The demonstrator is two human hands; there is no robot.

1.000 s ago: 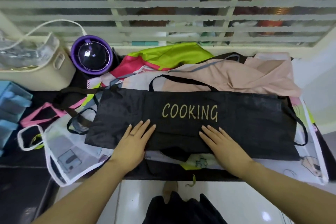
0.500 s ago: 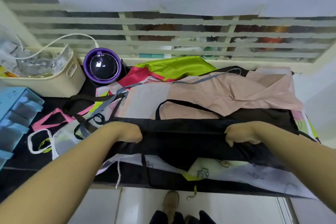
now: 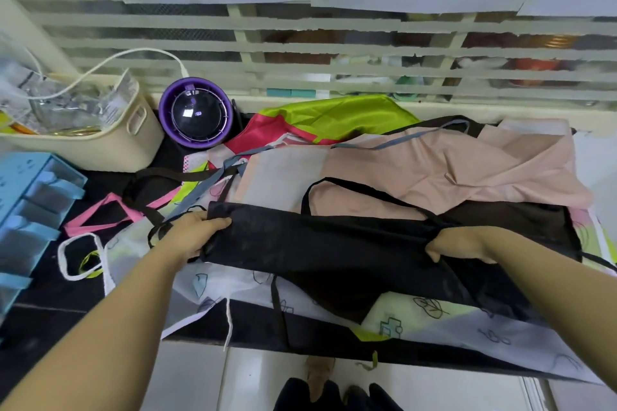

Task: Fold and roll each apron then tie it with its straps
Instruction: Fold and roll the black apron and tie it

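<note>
- Two-handed, gripping the black apron (image 3: 334, 243) at either end of its long fold: pinching the left end with the left hand (image 3: 193, 233), curling the right hand (image 3: 462, 243) round bunched cloth further right.
- Working with it lying atop a heap of other aprons on the worktop (image 3: 40, 317), just in front of a beige apron (image 3: 450, 170).
- Risking a crooked fold, with loose layers beneath sliding or a white printed apron (image 3: 233, 287) getting dragged along.
- Risking trapping the dangling black strap (image 3: 277, 304) inside the roll, leaving nothing to tie with.
- Guessing at the right fingertips, tucked under cloth; failing to sort which loose straps belong to which apron.
</note>
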